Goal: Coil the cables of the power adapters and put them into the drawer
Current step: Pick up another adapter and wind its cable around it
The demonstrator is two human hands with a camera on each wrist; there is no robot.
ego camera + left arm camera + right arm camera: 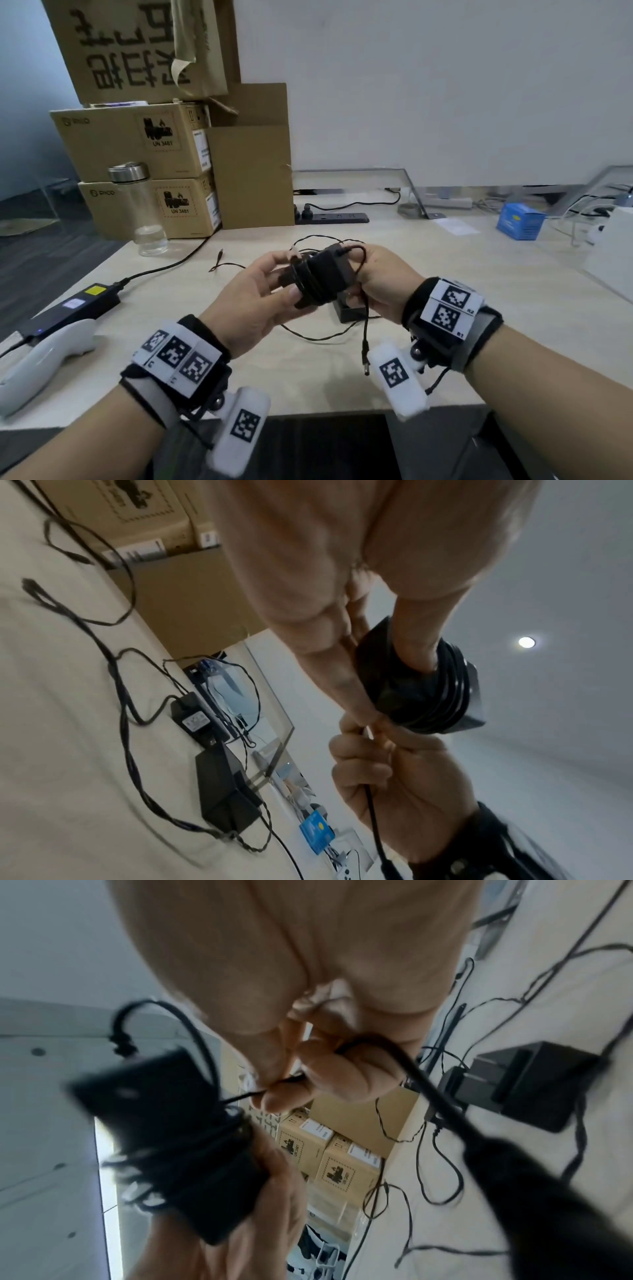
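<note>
A black power adapter [323, 275] has most of its thin cable wound round its body. My left hand [274, 284] grips it above the desk, thumb on one side and fingers on the other; the left wrist view shows this adapter [421, 691] wrapped in tight turns. My right hand [370, 284] pinches the free cable end [411, 1069] beside it. The barrel plug [365, 356] dangles below my right wrist. A second black adapter [349, 311] lies on the desk under my hands, with its loose cable [318, 337] spread around it. No drawer is in view.
Stacked cardboard boxes [137, 144] and a glass bottle [137, 205] stand at the back left. A black power strip [332, 217] lies behind. A laptop brick [78, 305] and a white controller [44, 363] sit at the left; a blue box [520, 221] at the right.
</note>
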